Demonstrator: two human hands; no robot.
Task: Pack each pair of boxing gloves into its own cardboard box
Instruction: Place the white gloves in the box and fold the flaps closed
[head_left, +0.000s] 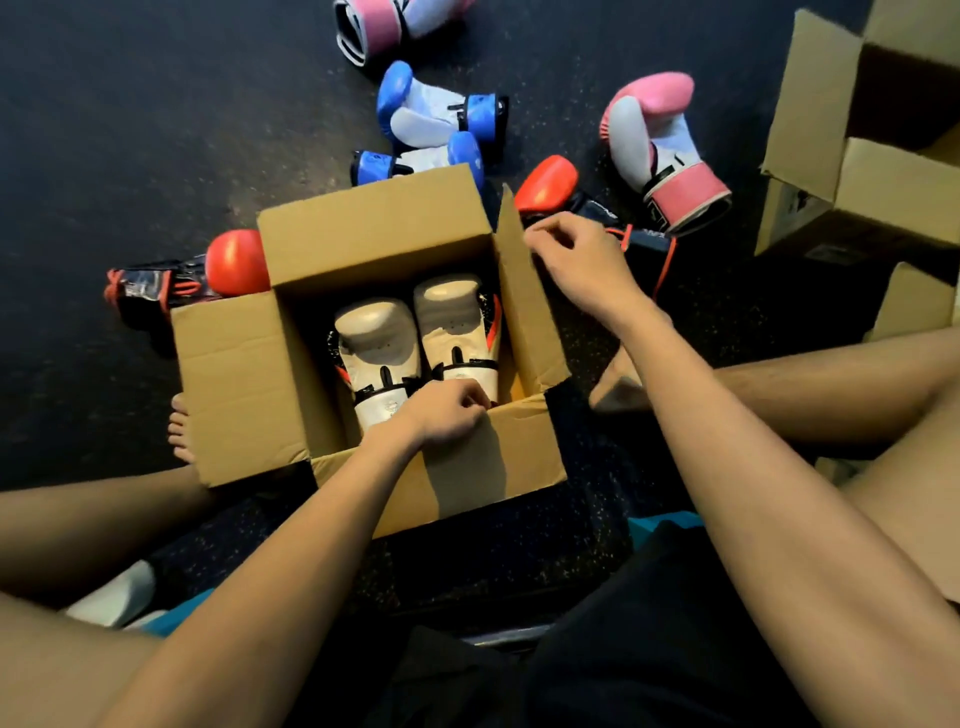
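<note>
Pinching the near flap (467, 483) of the cardboard box (374, 228) is the left grip (447, 410); the right grip (576, 254) pinches the right flap (524, 312). Both cream boxing gloves (410, 343) lie side by side inside.

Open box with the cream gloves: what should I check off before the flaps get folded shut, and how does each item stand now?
1. Both cream gloves inside the open box, side by side: ok.
2. Left hand grips the near flap: ok.
3. Right hand pinches the right flap at its top edge: ok.
4. Far flap and left flap free to fold: ok.
5. Orange lace of the red glove clear of the right flap: cannot tell.
</note>
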